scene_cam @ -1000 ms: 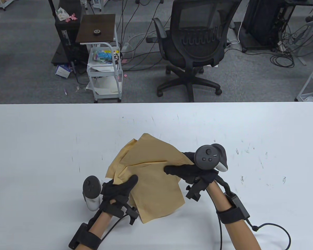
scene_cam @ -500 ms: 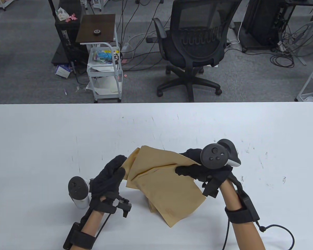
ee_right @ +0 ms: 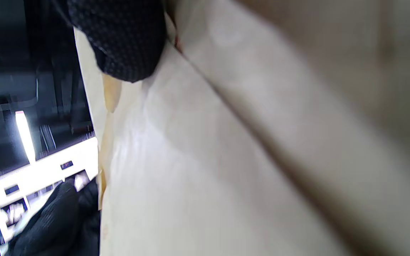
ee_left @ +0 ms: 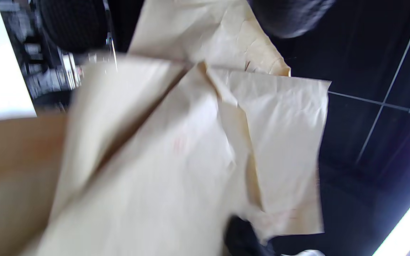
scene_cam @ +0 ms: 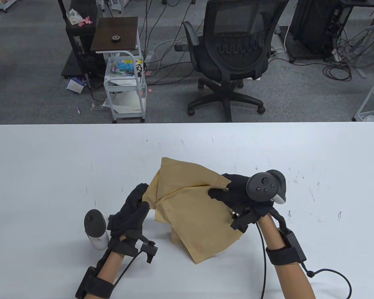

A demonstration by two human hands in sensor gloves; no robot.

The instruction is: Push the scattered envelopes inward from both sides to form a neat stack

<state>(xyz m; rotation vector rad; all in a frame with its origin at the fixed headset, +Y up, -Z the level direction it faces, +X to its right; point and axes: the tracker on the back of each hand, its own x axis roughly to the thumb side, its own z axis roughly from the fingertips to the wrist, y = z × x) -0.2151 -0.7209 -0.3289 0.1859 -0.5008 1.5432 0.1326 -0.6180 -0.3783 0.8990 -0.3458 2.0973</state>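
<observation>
Several brown envelopes [scene_cam: 193, 211] overlap in a loose, crooked bundle, tilted up off the white table [scene_cam: 50, 162] near its front middle. My right hand [scene_cam: 218, 188] pinches the bundle's right edge, thumb on top. My left hand [scene_cam: 141, 199] is open, with its fingers [scene_cam: 137, 194] against the bundle's left edge. The left wrist view shows the fanned envelopes [ee_left: 190, 142] close up, with a left fingertip [ee_left: 290, 17] at the top. In the right wrist view a right finger [ee_right: 126, 42] lies on the envelopes [ee_right: 208, 160], with the left hand [ee_right: 59, 220] beyond them.
The table's far edge [scene_cam: 187, 123] runs across the view. Beyond it stand a black office chair [scene_cam: 233, 56] and a white cart [scene_cam: 126, 87]. A black cable [scene_cam: 330, 274] loops on the table by my right forearm.
My left hand let go of the bundle's lower left, opened and moved up to its left edge. My right hand shifted the bundle to the right and turned it.
</observation>
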